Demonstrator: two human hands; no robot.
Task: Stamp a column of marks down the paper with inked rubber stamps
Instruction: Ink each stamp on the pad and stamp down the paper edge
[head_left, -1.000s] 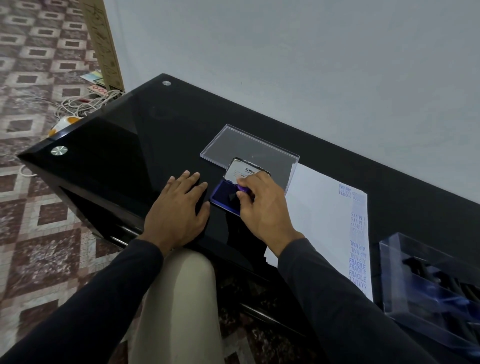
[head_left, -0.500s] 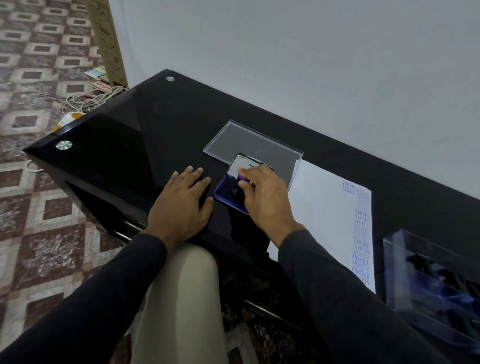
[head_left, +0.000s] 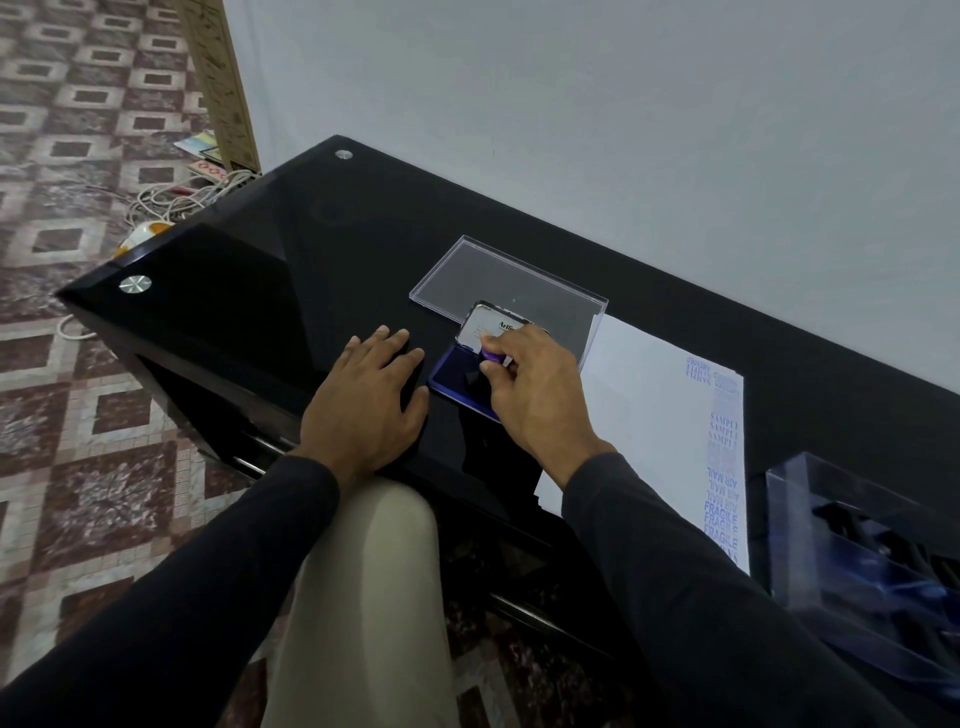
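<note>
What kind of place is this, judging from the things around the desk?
Probably a room in a home, not an office: a black glass desk against a plain wall, patterned floor tiles, and loose cables on the floor.

The right hand (head_left: 540, 395) covered most of the purple stamp (head_left: 491, 355), so its face and any contact with the ink pad (head_left: 457, 376) could not be made out. The same hand hid the right part of the pad's open lid (head_left: 485, 327), cutting its label short. On the paper (head_left: 649, 415), the far marks (head_left: 719, 387) were too faint to read. The clear box (head_left: 852, 525) at the right ran off the edge, its dark contents blurred. The tabletop (head_left: 260, 270) was cut off at the right.
</note>
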